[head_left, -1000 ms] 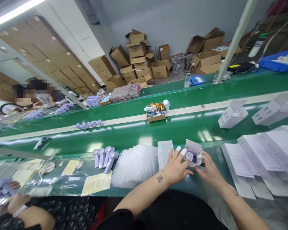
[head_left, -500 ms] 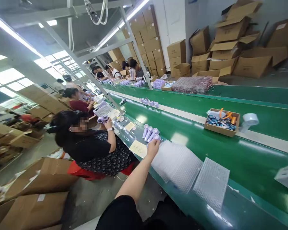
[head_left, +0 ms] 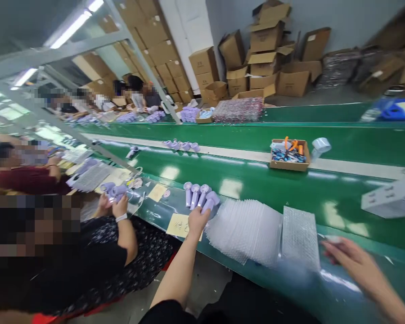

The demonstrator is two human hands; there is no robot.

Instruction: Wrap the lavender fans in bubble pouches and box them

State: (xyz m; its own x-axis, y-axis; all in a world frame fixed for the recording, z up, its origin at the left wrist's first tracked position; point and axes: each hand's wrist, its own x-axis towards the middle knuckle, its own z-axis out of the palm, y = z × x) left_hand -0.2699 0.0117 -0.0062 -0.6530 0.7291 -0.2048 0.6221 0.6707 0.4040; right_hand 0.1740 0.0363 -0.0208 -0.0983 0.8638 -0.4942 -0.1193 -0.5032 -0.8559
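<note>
My left hand (head_left: 198,220) is closed round the handle of a lilac handheld fan (head_left: 212,199). Beside it, several like fans (head_left: 195,193) lie in a row on the green work surface. To the right, a fanned stack of white bubble-wrap bags (head_left: 246,231) spreads along the near edge. A separate bubble-wrap bag or stack (head_left: 300,236) lies between it and my right hand (head_left: 354,258). That hand is blurred; its fingers are pinched about a small whitish thing that I cannot make out.
A carton (head_left: 288,164) of orange-handled tools and a tape roll (head_left: 321,146) rest on the belt's white strip. A white box-like object (head_left: 391,195) is at right. Handwritten paper (head_left: 181,226) lies left of my hand. A co-worker's hands (head_left: 114,202) hold lilac fans nearby.
The view has swung to the right. My right hand has come into view at the right. My left hand has drawn one fan slightly toward me, its handle now in my grasp.
</note>
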